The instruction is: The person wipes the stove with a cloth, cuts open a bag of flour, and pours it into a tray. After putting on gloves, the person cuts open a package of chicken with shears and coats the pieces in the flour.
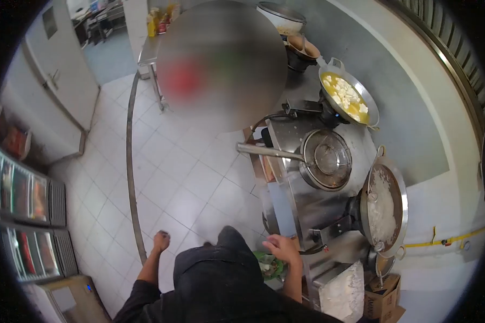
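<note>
The two hands are well apart, low in the frame. The left hand [161, 240], left of bottom centre, hangs over the tiled floor [191, 194] with its fingers curled; it is too small and dim to tell whether anything is in it. The right hand [282, 248], right of bottom centre, has its fingers loosely bent around nothing visible. Nearest to it, just below in the frame, are leafy greens [269, 266], partly hidden by the person's dark clothing; what contains them appears to be a bowl or bag.

Right of this hand runs the metal counter [302, 207]. At centre right, a wok [403, 199] holds something white and foamy. Above it to the left, a round strainer [325, 156] rests over a pan, its long handle pointing left. At upper right, white pieces [346, 96] lie in yellow liquid in another wok [374, 105], a blue flame beneath. At lower right, white powder [344, 293] fills a tray.
</note>
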`<state>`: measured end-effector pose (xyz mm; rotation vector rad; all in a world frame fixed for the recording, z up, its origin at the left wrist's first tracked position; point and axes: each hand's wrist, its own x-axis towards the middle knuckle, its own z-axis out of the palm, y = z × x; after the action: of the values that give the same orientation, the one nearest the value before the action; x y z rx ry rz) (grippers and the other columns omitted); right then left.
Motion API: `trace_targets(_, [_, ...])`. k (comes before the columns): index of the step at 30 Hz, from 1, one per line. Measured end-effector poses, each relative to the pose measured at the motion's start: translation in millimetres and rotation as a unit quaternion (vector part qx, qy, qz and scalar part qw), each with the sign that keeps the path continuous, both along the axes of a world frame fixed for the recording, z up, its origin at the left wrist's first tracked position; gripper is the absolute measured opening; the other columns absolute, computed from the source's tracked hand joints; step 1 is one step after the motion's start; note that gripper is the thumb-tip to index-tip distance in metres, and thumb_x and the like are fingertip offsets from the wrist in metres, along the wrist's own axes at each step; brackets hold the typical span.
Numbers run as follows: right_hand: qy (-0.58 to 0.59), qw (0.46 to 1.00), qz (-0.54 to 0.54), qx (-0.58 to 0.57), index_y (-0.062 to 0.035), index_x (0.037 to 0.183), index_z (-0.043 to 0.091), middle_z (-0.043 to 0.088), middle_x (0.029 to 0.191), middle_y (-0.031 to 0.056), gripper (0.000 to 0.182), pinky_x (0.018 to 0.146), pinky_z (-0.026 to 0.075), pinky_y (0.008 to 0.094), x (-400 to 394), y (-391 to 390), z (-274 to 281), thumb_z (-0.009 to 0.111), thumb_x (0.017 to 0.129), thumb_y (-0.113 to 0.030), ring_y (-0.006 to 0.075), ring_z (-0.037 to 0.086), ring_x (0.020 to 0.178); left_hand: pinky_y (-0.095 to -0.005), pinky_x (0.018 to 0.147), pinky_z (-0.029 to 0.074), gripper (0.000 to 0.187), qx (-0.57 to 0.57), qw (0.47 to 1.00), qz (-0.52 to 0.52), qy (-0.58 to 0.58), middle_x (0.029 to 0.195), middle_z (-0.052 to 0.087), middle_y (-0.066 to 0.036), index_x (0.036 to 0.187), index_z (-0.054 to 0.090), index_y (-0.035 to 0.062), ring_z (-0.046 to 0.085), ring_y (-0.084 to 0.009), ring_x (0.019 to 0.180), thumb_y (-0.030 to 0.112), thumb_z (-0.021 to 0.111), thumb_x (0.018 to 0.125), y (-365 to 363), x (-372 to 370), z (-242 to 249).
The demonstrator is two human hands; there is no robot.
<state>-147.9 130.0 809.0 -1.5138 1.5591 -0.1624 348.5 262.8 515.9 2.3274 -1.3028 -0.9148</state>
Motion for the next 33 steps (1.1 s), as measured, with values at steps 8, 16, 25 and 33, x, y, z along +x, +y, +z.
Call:
trace_targets(8, [0.131, 0.986, 0.089, 0.053, -0.0015, 0.097, 0.070, 0.071, 0.093, 0.0168, 0.041, 0.080, 0.052, 0.0346, 107.1, -147.5, -195.5, 0.068, 0.083, -0.040, 0.0233, 0.068, 0.088, -0.0401, 0.074, 0.054, 0.034, -0.038, 0.992, -0.051, 0.112, 0.079, 0.069, -0.020, 0.103, 0.062, -0.0014, 0.068, -0.0325, 0.080, 0.028, 0.061, 0.086, -296.9, 41.7, 63.8])
trace_targets(16, [0.081, 0.954, -0.019, 0.289, -0.0048, 0.089, 0.066, 0.068, 0.093, 0.0161, 0.026, 0.073, 0.052, 0.0493, 167.2, -196.9, -345.6, 0.053, 0.088, -0.027, 0.0321, 0.065, 0.088, -0.0395, 0.074, 0.054, 0.033, -0.043, 0.997, -0.052, 0.022, 0.083, 0.069, -0.021, 0.097, 0.064, 0.0000, 0.068, -0.0333, 0.081, 0.031, 0.059, 0.089, -525.6, 222.1, 68.1])
trace_targets(25, [-0.080, 0.764, -0.568, 0.294, -0.0068, 0.103, 0.064, 0.066, 0.099, 0.0155, 0.030, 0.070, 0.053, 0.0491, 328.4, -241.6, -349.4, 0.050, 0.090, -0.030, 0.0309, 0.064, 0.089, -0.0476, 0.072, 0.051, 0.023, -0.113, 0.907, -0.340, -0.223, 0.088, 0.066, -0.024, 0.092, 0.062, -0.0009, 0.064, -0.0385, 0.081, 0.020, 0.051, 0.089, -976.6, 421.4, 76.3])
trace_targets(33, [-0.254, 0.557, -0.743, 0.273, -0.0092, 0.107, 0.063, 0.069, 0.094, 0.0119, 0.038, 0.068, 0.049, 0.0532, 510.9, -294.2, -311.2, 0.050, 0.086, -0.038, 0.0285, 0.065, 0.076, -0.0475, 0.105, 0.034, 0.063, -0.200, 0.876, -0.318, -0.304, 0.130, 0.052, -0.022, 0.127, 0.054, 0.0031, 0.047, -0.0382, 0.122, 0.044, 0.066, 0.081, -1318.9, 567.9, 49.4])
